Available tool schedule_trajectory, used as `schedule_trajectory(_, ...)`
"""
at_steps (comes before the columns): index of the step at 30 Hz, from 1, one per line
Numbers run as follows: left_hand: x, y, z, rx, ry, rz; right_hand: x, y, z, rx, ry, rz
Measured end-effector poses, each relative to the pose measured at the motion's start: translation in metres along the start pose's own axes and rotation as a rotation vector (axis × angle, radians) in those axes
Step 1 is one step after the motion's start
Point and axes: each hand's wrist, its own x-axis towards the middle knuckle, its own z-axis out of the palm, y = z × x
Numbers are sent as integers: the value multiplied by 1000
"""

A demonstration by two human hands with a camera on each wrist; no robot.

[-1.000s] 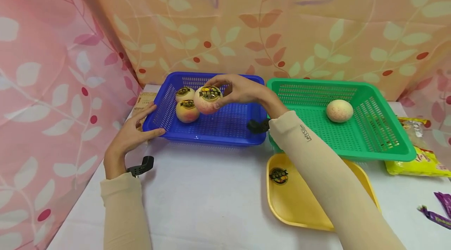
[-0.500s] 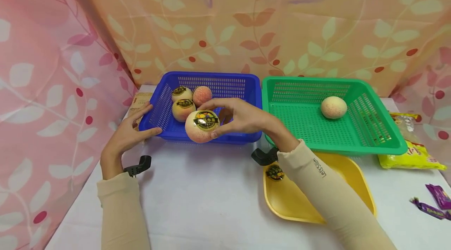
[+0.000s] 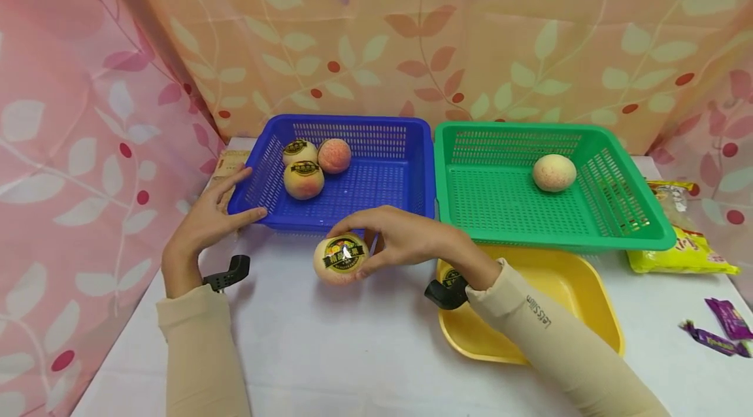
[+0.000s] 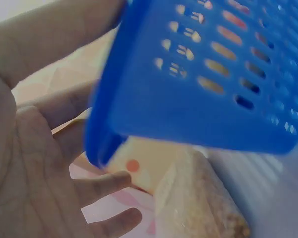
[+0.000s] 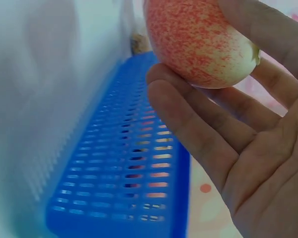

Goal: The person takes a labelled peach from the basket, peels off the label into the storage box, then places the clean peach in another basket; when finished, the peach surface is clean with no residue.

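In the head view my right hand (image 3: pixel 406 239) pinches a pale peach (image 3: pixel 341 259) with a black-and-gold sticker between thumb and fingers, in front of the blue basket (image 3: pixel 382 216). Its red-speckled underside shows in the right wrist view. My left hand (image 3: pixel 202 221) touches the basket's front left corner, fingers fairly straight, with the thumb at the front rim. The left wrist view shows the thumb lying at the rim (image 4: pixel 102 139). Inside the blue basket sit two stickered peaches, one pale (image 3: pixel 300 153) and one yellowish (image 3: pixel 303 180), beside a redder peach (image 3: pixel 334 155).
A green basket (image 3: pixel 506 239) holding a speckled, pale round fruit (image 3: pixel 554 173) stands to the right. Before it lies a yellow tray (image 3: pixel 567 293), partly under my right forearm. A yellow snack bag (image 3: pixel 682 257) and purple-wrapped sweets (image 3: pixel 714 340) lie at far right.
My right hand has brought the stickered peach from over the blue basket toward me, out past its front rim. The redder peach has come into sight. My left hand stays at the corner.
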Motion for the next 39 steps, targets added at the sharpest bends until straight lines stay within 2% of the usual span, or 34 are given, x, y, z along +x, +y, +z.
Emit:
schedule_trajectory(9, -7, 30, 2, 12, 103, 209, -11, 10, 8, -49, -76, 37)
schedule_trajectory(14, -9, 55, 13, -55, 128, 383, -18, 12, 5, -91, -74, 48)
schedule_trajectory(17, -10, 67, 24, -133, 85, 452, -22, 13, 4, -114, -79, 72)
schedule_trajectory(21, -9, 78, 38, -211, -5, 501, -29, 15, 4, -131, -86, 101)
schedule_trajectory(31, -10, 89, 66, -325, -192, 642, -46, 26, 10, -161, -107, 124)
schedule_trajectory(39, -13, 95, 81, -298, -345, 647, -56, 36, 14, -206, -94, 130)
